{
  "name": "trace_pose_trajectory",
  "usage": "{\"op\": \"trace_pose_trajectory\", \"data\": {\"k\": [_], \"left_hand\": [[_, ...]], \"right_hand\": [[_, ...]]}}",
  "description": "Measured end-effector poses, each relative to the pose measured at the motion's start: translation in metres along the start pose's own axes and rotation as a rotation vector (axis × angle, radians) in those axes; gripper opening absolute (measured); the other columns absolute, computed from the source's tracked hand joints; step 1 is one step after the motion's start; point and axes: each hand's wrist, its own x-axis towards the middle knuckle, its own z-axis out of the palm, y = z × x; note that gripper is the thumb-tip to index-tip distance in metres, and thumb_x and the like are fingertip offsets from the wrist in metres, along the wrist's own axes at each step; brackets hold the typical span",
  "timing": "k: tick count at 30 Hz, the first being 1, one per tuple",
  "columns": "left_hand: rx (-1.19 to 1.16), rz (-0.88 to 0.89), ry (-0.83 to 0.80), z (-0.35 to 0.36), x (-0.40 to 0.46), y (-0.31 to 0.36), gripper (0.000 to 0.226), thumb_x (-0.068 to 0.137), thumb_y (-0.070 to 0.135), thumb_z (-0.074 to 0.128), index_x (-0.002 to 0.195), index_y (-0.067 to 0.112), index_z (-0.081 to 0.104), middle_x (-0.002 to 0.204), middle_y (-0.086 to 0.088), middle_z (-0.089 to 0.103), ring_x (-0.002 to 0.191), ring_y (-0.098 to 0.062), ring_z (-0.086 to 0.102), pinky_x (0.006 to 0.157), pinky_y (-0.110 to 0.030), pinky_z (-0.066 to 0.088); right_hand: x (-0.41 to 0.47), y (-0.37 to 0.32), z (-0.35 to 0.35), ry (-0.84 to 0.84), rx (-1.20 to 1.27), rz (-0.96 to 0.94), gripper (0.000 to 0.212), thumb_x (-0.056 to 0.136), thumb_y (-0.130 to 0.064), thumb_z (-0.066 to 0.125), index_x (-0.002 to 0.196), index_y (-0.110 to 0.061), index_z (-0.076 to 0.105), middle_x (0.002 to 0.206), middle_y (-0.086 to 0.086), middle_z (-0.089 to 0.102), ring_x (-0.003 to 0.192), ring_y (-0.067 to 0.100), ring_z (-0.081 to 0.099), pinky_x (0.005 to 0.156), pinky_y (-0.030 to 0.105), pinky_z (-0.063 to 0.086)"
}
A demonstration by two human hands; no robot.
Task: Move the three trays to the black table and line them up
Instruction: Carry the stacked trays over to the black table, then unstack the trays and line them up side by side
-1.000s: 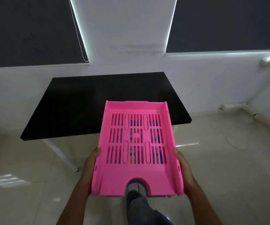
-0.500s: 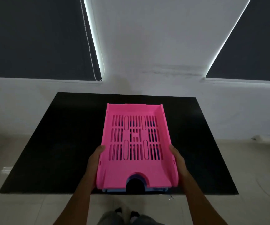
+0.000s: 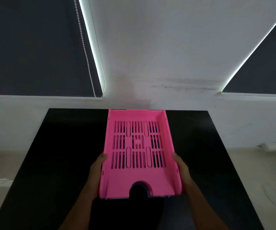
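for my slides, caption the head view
Both hands, left hand and right hand, hold stacked pink tray above black table.

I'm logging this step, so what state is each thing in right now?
Pink tray: held over the table, empty, stacked on a bluish tray.
Bluish tray: under the pink one, mostly hidden.
Left hand: gripping the stack's left side.
Right hand: gripping its right side.
Table: bare.
Blinds: down.
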Motion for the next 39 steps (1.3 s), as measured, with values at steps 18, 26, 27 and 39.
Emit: {"op": "trace_pose_trajectory", "data": {"k": [18,26,27,39], "left_hand": [[0.195,0.253,0.053,0.07,-0.014,0.049,0.07,0.07,0.061,0.074,0.127,0.022,0.063,0.109,-0.015,0.075,0.092,-0.035,0.072,0.087,-0.06,0.056],[0.247,0.288,0.013,0.165,-0.005,0.031,0.07,0.078,0.054,0.069,0.14,0.027,0.052,0.13,-0.013,0.066,0.112,-0.036,0.067,0.095,-0.061,0.052],[0.255,0.287,-0.017,0.175,-0.002,0.026,0.078,0.073,0.059,0.071,0.142,0.029,0.05,0.136,-0.011,0.062,0.118,-0.035,0.064,0.099,-0.062,0.048],[0.542,0.189,-0.107,0.268,0.019,-0.039,0.095,0.078,0.068,0.06,0.156,0.028,0.022,0.164,0.0,0.024,0.148,-0.024,0.029,0.119,-0.056,0.024]], "right_hand": [[-0.008,-0.047,-0.004,0.094,-0.415,-0.336,0.035,0.099,-0.024,0.055,0.133,-0.028,0.061,0.117,0.004,0.075,0.104,0.025,0.074,0.088,0.048,0.059],[-0.04,-0.099,-0.079,0.234,-0.49,-0.384,0.032,0.101,-0.024,0.047,0.114,-0.051,0.059,0.094,-0.024,0.076,0.086,0.0,0.075,0.066,0.021,0.057],[-0.045,-0.104,-0.09,0.251,-0.491,-0.39,0.033,0.101,-0.023,0.048,0.112,-0.051,0.061,0.094,-0.023,0.077,0.084,0.002,0.075,0.064,0.021,0.058],[-0.071,-0.13,-0.199,0.395,-0.542,-0.335,0.034,0.103,-0.02,0.051,0.128,-0.034,0.069,0.107,-0.003,0.079,0.091,0.017,0.077,0.071,0.03,0.063]]}}
